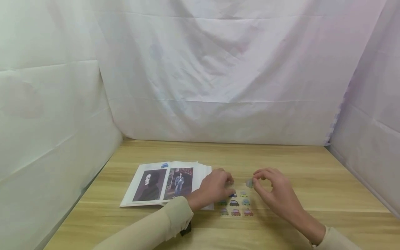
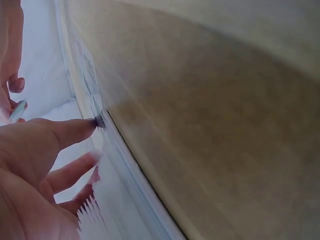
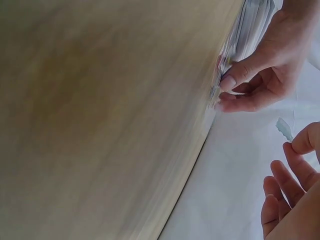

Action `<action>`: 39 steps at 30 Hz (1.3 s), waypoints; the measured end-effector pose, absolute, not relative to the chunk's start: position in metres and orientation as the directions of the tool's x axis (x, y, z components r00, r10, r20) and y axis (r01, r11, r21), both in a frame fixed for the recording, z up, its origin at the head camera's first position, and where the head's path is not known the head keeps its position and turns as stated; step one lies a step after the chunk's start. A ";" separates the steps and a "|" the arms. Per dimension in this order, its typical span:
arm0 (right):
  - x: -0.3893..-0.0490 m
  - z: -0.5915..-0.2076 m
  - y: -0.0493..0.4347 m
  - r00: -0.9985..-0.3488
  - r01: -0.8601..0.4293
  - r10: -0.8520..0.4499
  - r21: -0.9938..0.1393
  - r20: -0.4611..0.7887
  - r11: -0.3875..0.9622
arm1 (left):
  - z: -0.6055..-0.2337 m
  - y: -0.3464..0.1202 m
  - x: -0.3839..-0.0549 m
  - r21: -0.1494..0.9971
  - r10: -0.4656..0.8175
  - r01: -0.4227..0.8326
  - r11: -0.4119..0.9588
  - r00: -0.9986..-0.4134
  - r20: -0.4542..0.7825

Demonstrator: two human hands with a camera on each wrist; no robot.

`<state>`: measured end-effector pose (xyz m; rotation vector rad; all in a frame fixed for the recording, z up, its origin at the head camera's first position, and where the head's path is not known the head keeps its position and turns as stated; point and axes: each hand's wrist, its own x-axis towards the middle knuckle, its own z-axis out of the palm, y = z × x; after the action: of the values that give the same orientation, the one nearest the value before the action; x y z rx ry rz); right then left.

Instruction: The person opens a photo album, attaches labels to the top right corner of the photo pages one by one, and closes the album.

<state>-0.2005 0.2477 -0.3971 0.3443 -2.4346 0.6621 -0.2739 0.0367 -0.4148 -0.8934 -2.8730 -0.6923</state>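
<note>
Between its thumb and index finger, my right hand (image 1: 278,191) pinches a small grey-blue car sticker (image 1: 249,183), held above the table. In the right wrist view the sticker (image 3: 284,128) looks pale and stands out from the fingertips. A clear sheet of car stickers (image 1: 235,203) lies flat on the table in several colours. My left hand (image 1: 214,185) rests over the sheet's upper left part, its thumb (image 2: 75,132) pressing down and its fingers loosely bent. That hand hides part of the sheet and the right side of the open photo album (image 1: 129,198).
The album's open page shows two photos, a dark portrait (image 1: 150,185) and a standing figure (image 1: 178,184). One blue car sticker (image 1: 164,165) is stuck at the page's top. A small black object (image 1: 185,230) shows under the left sleeve. White cloth (image 1: 218,69) surrounds the wooden table (image 1: 328,194).
</note>
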 end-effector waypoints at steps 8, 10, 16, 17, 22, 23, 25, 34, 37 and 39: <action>-0.199 -0.396 0.245 -0.798 -0.376 -0.086 -0.382 0.596 0.845 | -0.414 0.034 -0.268 0.321 0.551 0.603 0.731 -0.798 0.245; -0.199 -0.397 0.243 -0.796 -0.380 -0.089 -0.381 0.598 0.843 | -0.413 0.032 -0.267 0.326 0.559 0.616 0.717 -0.787 0.260; -0.201 -0.396 0.234 -0.803 -0.390 -0.099 -0.393 0.587 0.833 | -0.399 0.017 -0.259 0.301 0.592 0.682 0.667 -0.730 0.342; -0.202 -0.395 0.232 -0.805 -0.392 -0.101 -0.396 0.585 0.830 | -0.396 0.013 -0.258 0.286 0.598 0.694 0.660 -0.717 0.359; -0.207 -0.392 0.220 -0.805 -0.415 -0.125 -0.401 0.579 0.817 | -0.384 -0.011 -0.250 0.238 0.606 0.723 0.648 -0.679 0.413; -0.208 -0.392 0.217 -0.804 -0.424 -0.134 -0.400 0.579 0.812 | -0.383 -0.018 -0.249 0.240 0.603 0.723 0.647 -0.679 0.420; -0.212 -0.391 0.212 -0.803 -0.434 -0.147 -0.398 0.577 0.808 | -0.381 -0.030 -0.248 0.239 0.599 0.725 0.645 -0.675 0.430; -0.240 -0.383 0.191 -0.803 -0.475 -0.199 -0.404 0.561 0.782 | -0.386 -0.073 -0.251 0.301 0.548 0.686 0.662 -0.718 0.429; -0.252 -0.380 0.180 -0.813 -0.479 -0.216 -0.411 0.541 0.775 | -0.389 -0.078 -0.252 0.307 0.539 0.672 0.674 -0.731 0.418; -0.261 -0.378 0.173 -0.818 -0.476 -0.223 -0.406 0.531 0.780 | -0.391 -0.079 -0.253 0.299 0.557 0.681 0.668 -0.725 0.405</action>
<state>-0.2613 0.1733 -0.3783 0.5249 -2.5094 0.7446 -0.2530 -0.0793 -0.3914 -0.9906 -2.6052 -0.6338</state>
